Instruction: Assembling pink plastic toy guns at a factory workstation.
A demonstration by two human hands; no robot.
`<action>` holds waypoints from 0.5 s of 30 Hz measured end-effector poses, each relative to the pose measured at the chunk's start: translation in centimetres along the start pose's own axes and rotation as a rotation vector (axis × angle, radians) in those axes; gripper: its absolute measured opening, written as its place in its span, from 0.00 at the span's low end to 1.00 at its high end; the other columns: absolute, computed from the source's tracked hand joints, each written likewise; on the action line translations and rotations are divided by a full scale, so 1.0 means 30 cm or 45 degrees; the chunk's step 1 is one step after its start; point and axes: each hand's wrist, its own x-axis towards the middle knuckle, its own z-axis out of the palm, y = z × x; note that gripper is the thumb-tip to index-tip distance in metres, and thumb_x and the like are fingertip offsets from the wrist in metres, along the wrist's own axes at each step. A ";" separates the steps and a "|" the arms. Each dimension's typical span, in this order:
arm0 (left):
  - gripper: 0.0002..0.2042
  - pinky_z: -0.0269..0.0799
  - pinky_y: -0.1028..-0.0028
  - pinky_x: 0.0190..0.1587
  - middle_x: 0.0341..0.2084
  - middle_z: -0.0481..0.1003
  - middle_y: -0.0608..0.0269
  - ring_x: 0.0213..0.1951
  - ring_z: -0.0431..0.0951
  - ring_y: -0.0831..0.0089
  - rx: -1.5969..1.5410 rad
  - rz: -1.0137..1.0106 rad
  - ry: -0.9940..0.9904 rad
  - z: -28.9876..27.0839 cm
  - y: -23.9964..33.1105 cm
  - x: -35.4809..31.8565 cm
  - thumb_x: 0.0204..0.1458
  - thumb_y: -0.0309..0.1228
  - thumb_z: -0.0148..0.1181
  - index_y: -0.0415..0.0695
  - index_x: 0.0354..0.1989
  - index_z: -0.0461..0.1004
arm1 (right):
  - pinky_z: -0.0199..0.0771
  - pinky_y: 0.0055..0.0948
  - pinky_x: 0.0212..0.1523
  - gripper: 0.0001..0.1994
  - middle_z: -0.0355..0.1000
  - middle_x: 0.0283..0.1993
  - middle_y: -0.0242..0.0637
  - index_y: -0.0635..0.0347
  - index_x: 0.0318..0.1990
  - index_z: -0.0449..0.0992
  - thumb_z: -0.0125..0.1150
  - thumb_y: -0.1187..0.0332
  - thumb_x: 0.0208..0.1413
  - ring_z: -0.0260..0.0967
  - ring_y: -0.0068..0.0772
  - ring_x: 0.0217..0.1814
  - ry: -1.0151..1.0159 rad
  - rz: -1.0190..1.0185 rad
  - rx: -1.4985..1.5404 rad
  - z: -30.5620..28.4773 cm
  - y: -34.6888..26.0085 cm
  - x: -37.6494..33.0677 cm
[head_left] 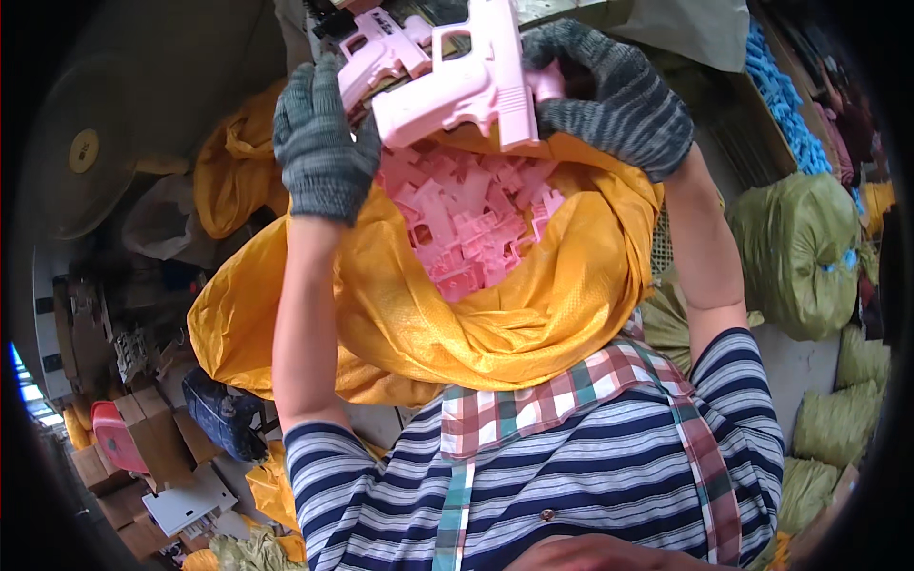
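A large pink plastic toy pistol (476, 81) is at the top centre, above the mouth of a yellow woven sack (457, 347). To its right, my right hand (619, 105), in a grey striped knit glove, curls its fingers and thumb around a small pink plastic part (546, 84) beside the pistol. My left hand (327, 143), gloved alike, has its fingers stretched upward and its thumb apart, close to the pistol's grip. Behind lies a second pink toy pistol (386, 55), partly hidden. Many pink plastic pieces (466, 214) fill the sack.
Stuffed green sacks (800, 252) stand at the right. Blue plastic pieces (781, 95) lie in a container at the upper right. Another yellow sack (233, 181) is at the left, with cardboard boxes (152, 433) and a red container (116, 438) at the lower left.
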 end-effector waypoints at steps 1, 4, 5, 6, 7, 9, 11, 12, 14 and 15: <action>0.31 0.63 0.62 0.51 0.44 0.69 0.45 0.47 0.69 0.50 -0.014 -0.201 -0.280 0.027 -0.031 0.029 0.39 0.38 0.63 0.41 0.54 0.63 | 0.67 0.24 0.46 0.18 0.70 0.38 0.29 0.59 0.42 0.71 0.67 0.73 0.41 0.65 0.20 0.42 -0.001 -0.012 -0.004 0.001 -0.002 0.002; 0.32 0.61 0.62 0.54 0.46 0.68 0.43 0.52 0.66 0.49 -0.188 -0.426 -0.923 0.014 -0.057 0.152 0.45 0.47 0.58 0.45 0.57 0.61 | 0.66 0.24 0.48 0.18 0.69 0.40 0.29 0.60 0.43 0.70 0.67 0.74 0.42 0.64 0.20 0.43 -0.098 0.031 0.021 0.013 0.015 0.002; 0.31 0.62 0.61 0.53 0.46 0.69 0.44 0.51 0.66 0.49 -0.224 -0.344 -0.976 0.016 -0.066 0.177 0.45 0.49 0.57 0.47 0.57 0.61 | 0.66 0.24 0.48 0.18 0.69 0.40 0.29 0.60 0.43 0.70 0.67 0.74 0.42 0.64 0.20 0.43 -0.092 0.025 0.012 0.019 0.031 0.002; 0.28 0.62 0.59 0.52 0.46 0.69 0.45 0.49 0.67 0.50 -0.037 -0.297 -0.941 0.013 -0.058 0.180 0.47 0.47 0.54 0.48 0.56 0.61 | 0.66 0.24 0.48 0.19 0.69 0.40 0.30 0.60 0.44 0.70 0.67 0.73 0.42 0.64 0.20 0.43 -0.035 0.035 0.001 0.024 0.040 0.005; 0.25 0.63 0.58 0.50 0.46 0.69 0.47 0.47 0.69 0.52 0.185 -0.276 -0.908 -0.056 -0.031 0.179 0.50 0.45 0.52 0.49 0.56 0.62 | 0.66 0.24 0.48 0.20 0.70 0.40 0.30 0.60 0.44 0.70 0.67 0.72 0.41 0.64 0.20 0.43 0.003 0.017 0.017 0.035 0.022 0.021; 0.25 0.63 0.59 0.50 0.45 0.70 0.52 0.47 0.69 0.55 0.342 -0.210 -0.742 -0.019 -0.006 0.110 0.48 0.41 0.53 0.49 0.56 0.62 | 0.66 0.24 0.49 0.21 0.70 0.41 0.32 0.60 0.45 0.71 0.68 0.72 0.40 0.65 0.21 0.44 0.084 -0.034 -0.097 0.032 0.027 0.037; 0.26 0.64 0.60 0.48 0.41 0.71 0.53 0.45 0.70 0.55 0.327 -0.233 -0.576 -0.048 0.007 0.006 0.47 0.40 0.54 0.49 0.56 0.61 | 0.67 0.24 0.50 0.22 0.71 0.44 0.34 0.59 0.46 0.71 0.68 0.72 0.40 0.66 0.23 0.46 0.106 -0.109 -0.184 0.043 0.027 0.074; 0.27 0.65 0.61 0.46 0.40 0.71 0.53 0.44 0.70 0.55 0.258 -0.266 -0.551 -0.089 0.007 -0.029 0.47 0.39 0.55 0.50 0.57 0.60 | 0.67 0.25 0.51 0.22 0.71 0.45 0.35 0.56 0.47 0.72 0.67 0.72 0.39 0.67 0.24 0.47 0.076 -0.173 -0.100 0.050 0.053 0.098; 0.27 0.66 0.61 0.44 0.39 0.70 0.52 0.42 0.70 0.54 0.279 -0.455 -0.565 -0.214 -0.037 -0.131 0.47 0.38 0.56 0.48 0.58 0.59 | 0.68 0.25 0.51 0.23 0.71 0.46 0.35 0.55 0.48 0.72 0.66 0.73 0.40 0.67 0.25 0.47 -0.019 -0.154 -0.082 0.080 0.058 0.171; 0.28 0.66 0.60 0.44 0.40 0.71 0.51 0.42 0.70 0.53 0.383 -0.616 -0.595 -0.309 -0.072 -0.196 0.47 0.38 0.56 0.45 0.57 0.60 | 0.68 0.25 0.51 0.23 0.71 0.46 0.35 0.54 0.49 0.72 0.66 0.73 0.40 0.68 0.26 0.47 -0.124 -0.146 -0.055 0.107 0.047 0.220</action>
